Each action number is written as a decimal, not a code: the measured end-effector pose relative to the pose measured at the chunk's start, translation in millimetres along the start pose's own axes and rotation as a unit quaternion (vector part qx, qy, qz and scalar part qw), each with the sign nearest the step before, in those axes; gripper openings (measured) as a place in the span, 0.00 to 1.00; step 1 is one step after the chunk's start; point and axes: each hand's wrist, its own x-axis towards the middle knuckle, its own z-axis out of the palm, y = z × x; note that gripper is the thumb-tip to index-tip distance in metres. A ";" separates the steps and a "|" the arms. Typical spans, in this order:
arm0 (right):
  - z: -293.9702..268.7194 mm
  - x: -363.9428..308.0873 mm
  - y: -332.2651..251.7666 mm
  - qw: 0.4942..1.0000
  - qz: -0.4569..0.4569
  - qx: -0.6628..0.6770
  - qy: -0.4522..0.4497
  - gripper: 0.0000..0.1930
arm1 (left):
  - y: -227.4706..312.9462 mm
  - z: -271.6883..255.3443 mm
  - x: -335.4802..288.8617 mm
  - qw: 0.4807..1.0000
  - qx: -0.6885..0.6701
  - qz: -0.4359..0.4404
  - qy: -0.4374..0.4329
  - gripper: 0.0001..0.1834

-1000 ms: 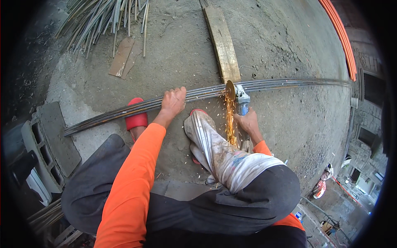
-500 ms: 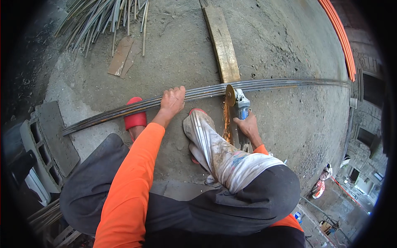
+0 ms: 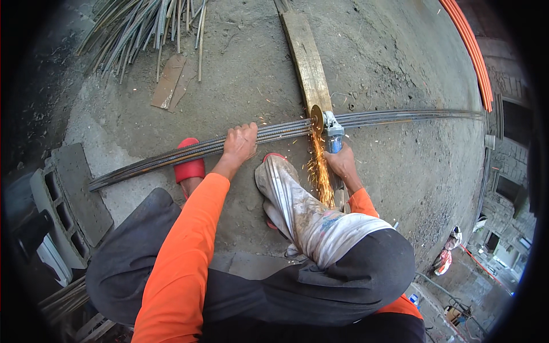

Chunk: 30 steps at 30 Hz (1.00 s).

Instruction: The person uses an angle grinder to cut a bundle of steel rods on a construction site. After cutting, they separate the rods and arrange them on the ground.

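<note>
A bundle of long steel rebars [image 3: 280, 131] runs from left to right across the ground in front of me. My left hand [image 3: 240, 143] is closed over the bundle, left of the middle. In my right hand [image 3: 342, 161] is a blue and silver angle grinder [image 3: 335, 130], gripped round its body. Its thin cutting disc [image 3: 317, 119] stands upright against the rebars, and bright orange sparks [image 3: 321, 171] stream from it toward me. A wooden plank [image 3: 309, 57] reaches away from the far side of the bundle, its near end at the rebars by the disc.
My left foot in a red slipper [image 3: 190, 160] is by the rebars. A hollow concrete block [image 3: 57, 200] stands at left. More rods [image 3: 148, 28] and a brown flat scrap [image 3: 171, 83] lie far left. Orange pipes [image 3: 472, 51] lie far right. White cloth [image 3: 291, 194] covers my right shin.
The grinder has tilted and moved slightly left and away, its disc now deeper across the rebars. The spark stream has grown wider and brighter. My left hand stays on the bundle.
</note>
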 end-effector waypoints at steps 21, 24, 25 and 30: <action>-7.1 0.8 -19.0 1.000 0.015 0.003 -0.001 0.29 | 3.2 -4.9 -0.5 1.000 -0.011 0.001 0.004 0.16; -6.1 1.5 -18.3 1.000 0.011 -0.014 -0.008 0.28 | -1.4 -3.7 -1.5 1.000 -0.013 0.003 0.003 0.20; -6.2 0.8 -17.8 1.000 0.009 -0.027 -0.009 0.28 | -3.2 -1.8 -1.7 1.000 -0.014 0.002 0.003 0.22; -5.2 -8.1 0.1 1.000 -0.006 -0.022 0.001 0.25 | -0.4 -0.5 -0.1 1.000 -0.020 0.001 0.003 0.22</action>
